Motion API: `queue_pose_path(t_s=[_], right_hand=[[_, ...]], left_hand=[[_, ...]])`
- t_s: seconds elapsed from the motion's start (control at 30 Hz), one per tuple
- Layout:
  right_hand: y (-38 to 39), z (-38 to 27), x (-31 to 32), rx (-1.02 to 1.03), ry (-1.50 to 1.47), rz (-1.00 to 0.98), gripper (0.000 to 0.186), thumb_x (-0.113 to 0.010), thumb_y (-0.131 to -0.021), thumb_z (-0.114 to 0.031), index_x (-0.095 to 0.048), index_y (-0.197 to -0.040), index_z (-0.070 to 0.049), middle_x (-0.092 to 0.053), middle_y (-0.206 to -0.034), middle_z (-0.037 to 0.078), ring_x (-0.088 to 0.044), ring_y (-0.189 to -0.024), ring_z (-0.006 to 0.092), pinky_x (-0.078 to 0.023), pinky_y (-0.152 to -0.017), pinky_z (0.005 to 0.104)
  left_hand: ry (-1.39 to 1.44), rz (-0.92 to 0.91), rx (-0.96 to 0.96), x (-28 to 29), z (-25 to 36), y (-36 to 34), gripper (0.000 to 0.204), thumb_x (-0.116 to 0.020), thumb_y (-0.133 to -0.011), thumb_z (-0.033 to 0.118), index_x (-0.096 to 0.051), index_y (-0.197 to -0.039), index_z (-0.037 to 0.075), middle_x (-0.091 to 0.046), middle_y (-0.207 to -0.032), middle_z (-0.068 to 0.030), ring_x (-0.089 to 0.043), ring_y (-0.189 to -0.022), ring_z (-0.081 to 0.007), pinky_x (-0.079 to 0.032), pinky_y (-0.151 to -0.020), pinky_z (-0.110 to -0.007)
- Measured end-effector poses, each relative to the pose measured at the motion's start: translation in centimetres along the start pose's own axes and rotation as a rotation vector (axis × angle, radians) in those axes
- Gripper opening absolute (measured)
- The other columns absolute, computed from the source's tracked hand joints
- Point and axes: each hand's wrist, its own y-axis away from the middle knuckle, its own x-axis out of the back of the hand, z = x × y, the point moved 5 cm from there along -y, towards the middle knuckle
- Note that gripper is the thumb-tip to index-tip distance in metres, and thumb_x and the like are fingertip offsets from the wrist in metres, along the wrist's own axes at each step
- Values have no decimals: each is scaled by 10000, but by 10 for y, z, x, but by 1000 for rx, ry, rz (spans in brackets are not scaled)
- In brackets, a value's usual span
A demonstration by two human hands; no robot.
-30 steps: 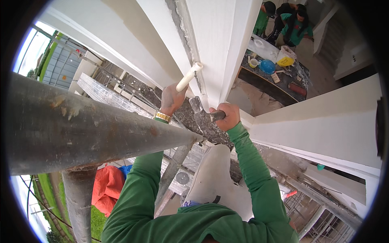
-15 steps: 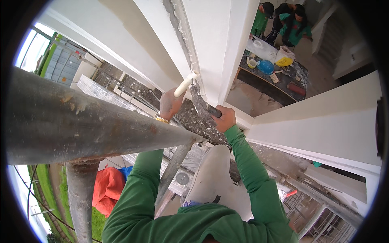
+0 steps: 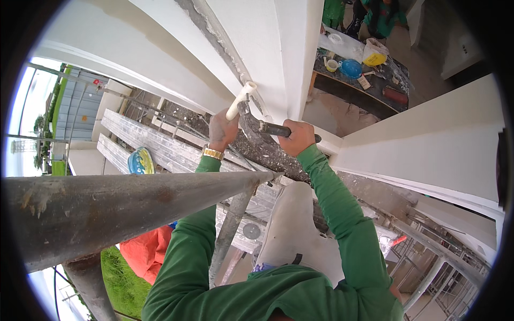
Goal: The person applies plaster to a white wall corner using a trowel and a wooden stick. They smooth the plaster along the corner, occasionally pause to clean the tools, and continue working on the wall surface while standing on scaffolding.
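My left hand [image 3: 222, 131], with a gold-coloured watch on its wrist, is closed round a cream-white tube [image 3: 239, 101] with a wider top end. That end is up against a pale wall corner, beside a rough grey strip [image 3: 219, 35]. My right hand [image 3: 297, 139] grips the black handle of a tool [image 3: 275, 129], and the handle's end sticks out past the fist. A curved, dirty grey piece [image 3: 252, 128] lies at the tool's front, close beside the tube. I cannot make out the tool's exact kind.
A thick metal scaffold pipe [image 3: 134, 208] crosses in front on the left. Pale planks [image 3: 144, 136] lie beyond, with a blue-and-yellow container [image 3: 141, 161]. Orange cloth [image 3: 147, 254] hangs lower left. Through the opening, people stand by a dark table [image 3: 356, 93] with a blue bowl [image 3: 351, 68].
The view has shifted, bringing more planks and the blue-and-yellow container into sight. The tool's handle has swung from a downward slant to nearly level. Both hands keep their hold.
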Motion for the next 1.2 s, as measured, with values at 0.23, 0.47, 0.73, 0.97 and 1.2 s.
queue_pose_path(t_s=[0.23, 0.47, 0.73, 0.97, 1.2], right_hand=[[6, -2, 7, 54, -27, 46, 234, -752, -729, -208, -559, -688, -82, -564, -592, 117, -585, -571, 363, -452, -549, 468], [4, -9, 1, 46, -109, -26, 228, -732, -761, -294, -647, -772, -82, -652, -662, 135, -645, -662, 395, -511, -634, 483], [18, -7, -7, -116, -100, -66, 175, -722, -726, -212, -590, -719, -97, -613, -659, 121, -614, -653, 392, -473, -594, 472], [45, 6, -25, -91, -127, -169, 208, -737, -722, -184, -557, -697, -85, -577, -633, 136, -600, -639, 398, -461, -582, 476], [26, 8, -12, 136, -103, -118, 222, -768, -732, -220, -587, -713, -92, -622, -651, 126, -635, -655, 375, -486, -597, 481]], left_hand=[[-69, -17, 82, 4, 9, -1, 372, -666, -941, 367, -711, -917, -1, -655, -740, -236, -652, -698, -425, -497, -637, -455], [-33, 14, 0, 6, -6, 2, 353, -679, -932, 359, -719, -942, 8, -669, -759, -235, -670, -724, -419, -506, -646, -457], [-65, -47, 140, 2, -34, 41, 385, -671, -931, 399, -700, -860, 21, -662, -731, -227, -662, -706, -431, -494, -631, -473], [-128, -7, 13, -6, -11, 8, 376, -667, -935, 398, -687, -870, 28, -662, -770, -236, -642, -742, -455, -486, -643, -486], [-47, -32, 72, -18, -17, 0, 370, -692, -940, 359, -696, -927, -12, -626, -683, -170, -603, -610, -282, -474, -603, -417]])
